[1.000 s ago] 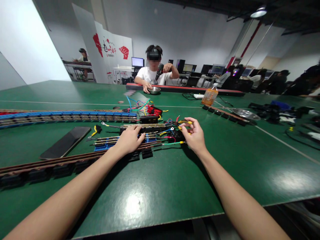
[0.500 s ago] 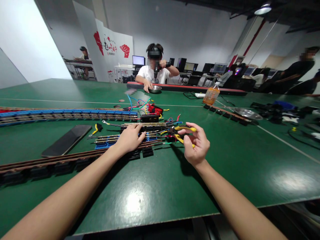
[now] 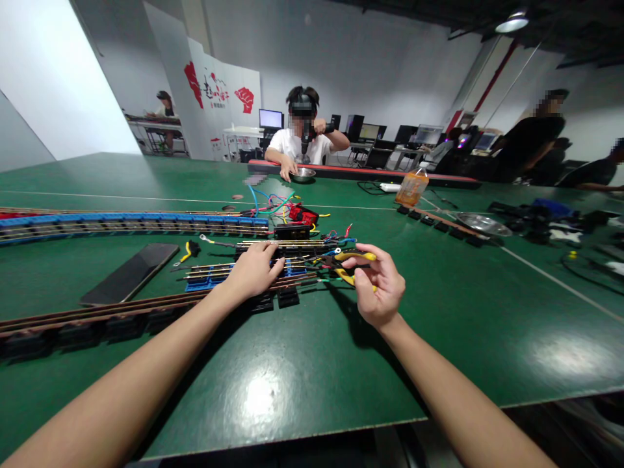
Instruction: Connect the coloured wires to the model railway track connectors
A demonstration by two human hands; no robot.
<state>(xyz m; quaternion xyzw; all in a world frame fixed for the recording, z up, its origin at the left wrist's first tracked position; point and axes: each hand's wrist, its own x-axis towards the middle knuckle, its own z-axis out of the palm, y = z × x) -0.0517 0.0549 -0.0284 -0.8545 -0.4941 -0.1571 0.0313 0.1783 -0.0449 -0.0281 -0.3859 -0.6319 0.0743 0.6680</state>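
Note:
My left hand [image 3: 253, 270] lies flat, fingers together, on a stack of short track-like strips [image 3: 292, 247] with blue and black blocks in the middle of the green table [image 3: 302, 364]. My right hand [image 3: 380, 289] is closed round yellow-handled pliers [image 3: 353, 257], held just above the table with the jaws pointing left toward a tangle of coloured wires [image 3: 331, 250] beside the strips. A long brown rail [image 3: 121, 315] runs left from under my left wrist.
A long blue rail [image 3: 121, 224], a dark phone [image 3: 131, 273] and a small yellow tool [image 3: 188, 252] lie to the left. A person sits across the table over a metal bowl [image 3: 303, 173]. An orange bottle [image 3: 412, 185], another bowl [image 3: 480, 223] and dark parts sit right.
My right hand picked the yellow-handled pliers up from the wire tangle and drew them slightly back and left. My left hand stayed on the strips.

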